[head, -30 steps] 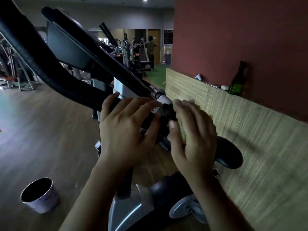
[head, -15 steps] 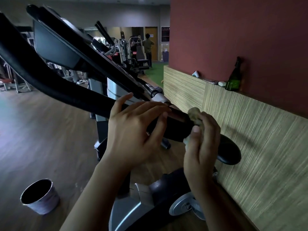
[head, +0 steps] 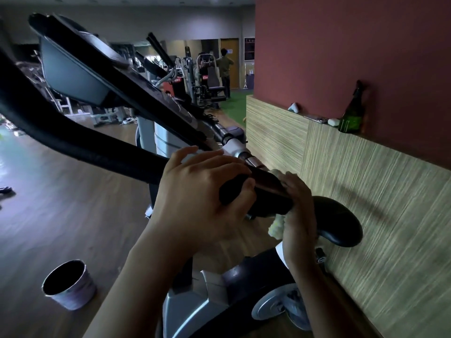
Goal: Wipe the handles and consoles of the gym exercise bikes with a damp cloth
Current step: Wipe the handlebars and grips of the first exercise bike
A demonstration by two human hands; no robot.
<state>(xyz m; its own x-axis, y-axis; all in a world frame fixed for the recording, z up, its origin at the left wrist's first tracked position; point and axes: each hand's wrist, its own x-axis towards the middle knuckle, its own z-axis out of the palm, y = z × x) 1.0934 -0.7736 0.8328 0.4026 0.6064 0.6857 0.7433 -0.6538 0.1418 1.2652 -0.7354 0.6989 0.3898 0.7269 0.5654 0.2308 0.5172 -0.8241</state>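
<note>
An exercise bike fills the middle of the head view, its console (head: pixel 73 69) tilted up at the upper left. A black padded handle (head: pixel 266 193) slants down to the right from a white collar. My left hand (head: pixel 197 198) grips this handle from above, thumb underneath. My right hand (head: pixel 299 206) wraps a pale yellow cloth (head: pixel 277 224) round the handle's lower end. Part of the cloth hangs below my fingers; the rest is hidden behind the hand.
A long black handlebar (head: pixel 73 142) crosses the left side. The bike's black saddle (head: pixel 339 225) sits just right of my right hand, against a striped wooden wall panel (head: pixel 380 203). A green bottle (head: pixel 351 115) stands on the ledge. A small bucket (head: pixel 68 284) rests on the floor at lower left.
My right hand has slid the cloth down the handle toward its lower end. My left hand has kept its grip higher up on the handle.
</note>
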